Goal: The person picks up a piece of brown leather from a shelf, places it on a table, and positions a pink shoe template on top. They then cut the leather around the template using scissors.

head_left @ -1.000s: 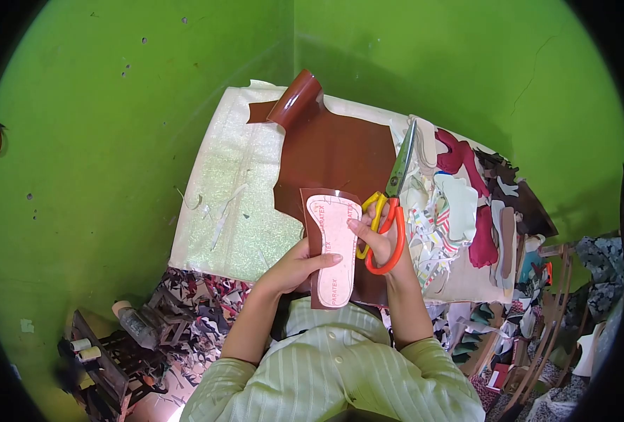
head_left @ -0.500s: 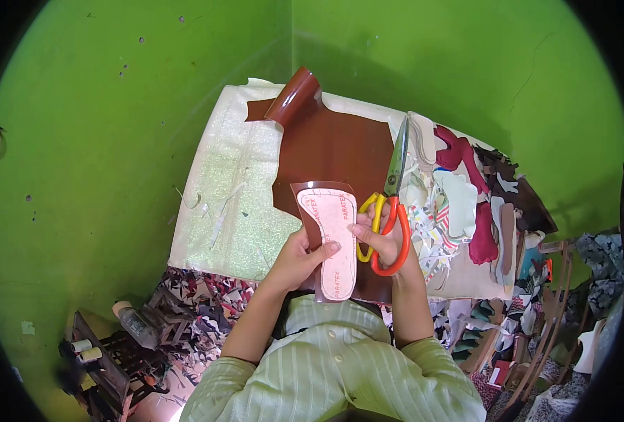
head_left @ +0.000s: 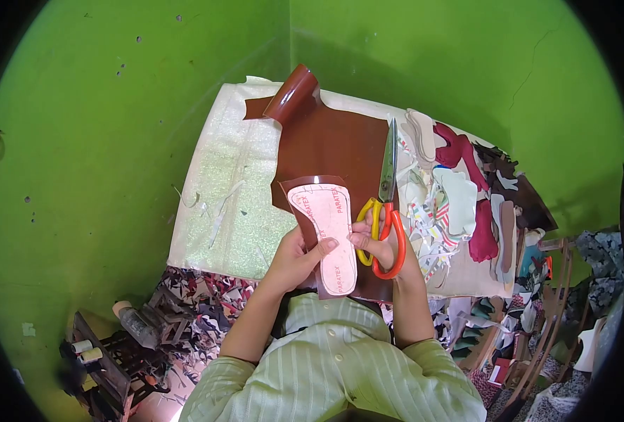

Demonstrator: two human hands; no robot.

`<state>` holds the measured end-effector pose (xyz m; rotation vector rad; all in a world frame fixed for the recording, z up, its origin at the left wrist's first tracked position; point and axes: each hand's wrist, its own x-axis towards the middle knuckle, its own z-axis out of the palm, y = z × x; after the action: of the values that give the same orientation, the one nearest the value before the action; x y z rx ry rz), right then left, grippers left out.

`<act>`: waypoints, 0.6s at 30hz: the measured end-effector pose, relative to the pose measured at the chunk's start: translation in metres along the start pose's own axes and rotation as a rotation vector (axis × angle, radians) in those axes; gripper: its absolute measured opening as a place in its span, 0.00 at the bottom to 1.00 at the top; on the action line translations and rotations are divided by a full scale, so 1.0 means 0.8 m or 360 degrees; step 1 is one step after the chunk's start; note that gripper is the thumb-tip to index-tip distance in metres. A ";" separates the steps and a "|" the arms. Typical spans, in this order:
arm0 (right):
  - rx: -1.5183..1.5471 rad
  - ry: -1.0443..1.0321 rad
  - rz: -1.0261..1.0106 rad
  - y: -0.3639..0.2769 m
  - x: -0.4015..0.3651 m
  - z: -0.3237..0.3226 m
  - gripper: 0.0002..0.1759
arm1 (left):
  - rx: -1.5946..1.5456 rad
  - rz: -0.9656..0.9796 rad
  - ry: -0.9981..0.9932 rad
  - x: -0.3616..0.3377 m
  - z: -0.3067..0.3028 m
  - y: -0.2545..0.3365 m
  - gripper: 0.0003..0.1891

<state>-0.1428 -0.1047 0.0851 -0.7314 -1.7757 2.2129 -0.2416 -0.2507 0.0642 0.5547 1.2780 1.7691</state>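
My left hand (head_left: 299, 260) grips a pale pink insole (head_left: 334, 243) printed PARATEX, its thumb pressed on the left edge. Behind the insole lies a glossy brown piece (head_left: 293, 193), showing past its top and left side. My right hand (head_left: 381, 246) has its thumb at the insole's right edge, and it also holds scissors (head_left: 389, 169) with one yellow and one orange handle. The blades point up and away from me and look closed. Fingers of both hands are partly hidden behind the insole and the handles. A large brown sheet (head_left: 333, 144), rolled at its far end, lies beyond on the table.
The pale-covered table (head_left: 217, 176) stands against green walls. On its right lie white scraps (head_left: 421, 218), dark red cut pieces (head_left: 482, 232) and beige insole shapes (head_left: 419, 130). Scraps (head_left: 203, 309) cover the floor, with a plastic bottle (head_left: 137, 323) at the left.
The insole and brown piece have shifted slightly left, their top tilting left. The scissors' blades have swung left and stand more upright. Both hands keep their hold.
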 end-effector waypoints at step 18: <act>-0.0072 0.0028 -0.0029 0.004 -0.002 0.000 0.21 | 0.0082 0.0028 -0.0004 0.000 -0.003 -0.013 0.16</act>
<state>-0.1411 -0.1064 0.0822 -0.7391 -1.8219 2.1548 -0.2397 -0.2513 0.0538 0.5983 1.3239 1.7535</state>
